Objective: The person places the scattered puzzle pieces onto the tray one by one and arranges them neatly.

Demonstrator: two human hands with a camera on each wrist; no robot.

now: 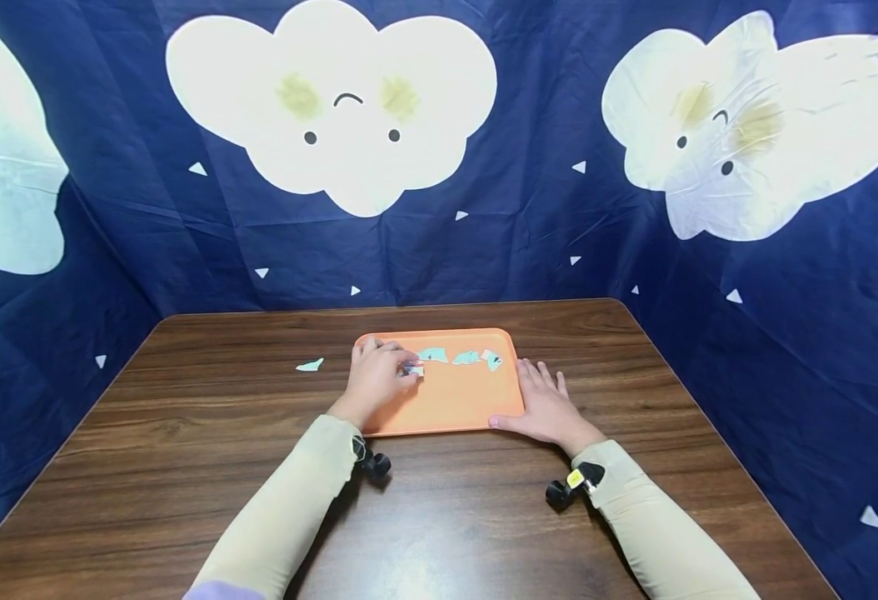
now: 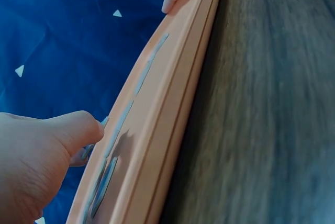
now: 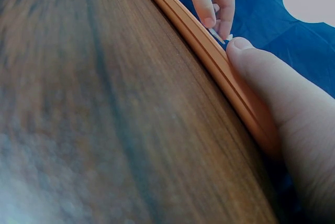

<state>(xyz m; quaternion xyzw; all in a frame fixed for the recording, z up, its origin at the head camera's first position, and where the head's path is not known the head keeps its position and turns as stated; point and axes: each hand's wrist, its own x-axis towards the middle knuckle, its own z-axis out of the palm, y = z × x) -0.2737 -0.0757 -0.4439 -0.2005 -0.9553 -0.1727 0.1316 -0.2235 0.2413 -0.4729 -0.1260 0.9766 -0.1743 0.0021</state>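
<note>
An orange tray lies on the wooden table. My left hand is over the tray's left side and pinches a small light-blue and white flat piece between thumb and fingers. In the left wrist view, my left thumb covers much of that piece. Several pale blue-green flat pieces, such as a left one, a middle one and a right one, lie in a row along the tray's far half. My right hand rests against the tray's right edge, fingers extended, thumb on the near rim.
One more pale blue-green piece lies on the table, left of the tray. Behind the table hangs a dark blue curtain with white clouds. Black wrist cameras sit on both sleeves.
</note>
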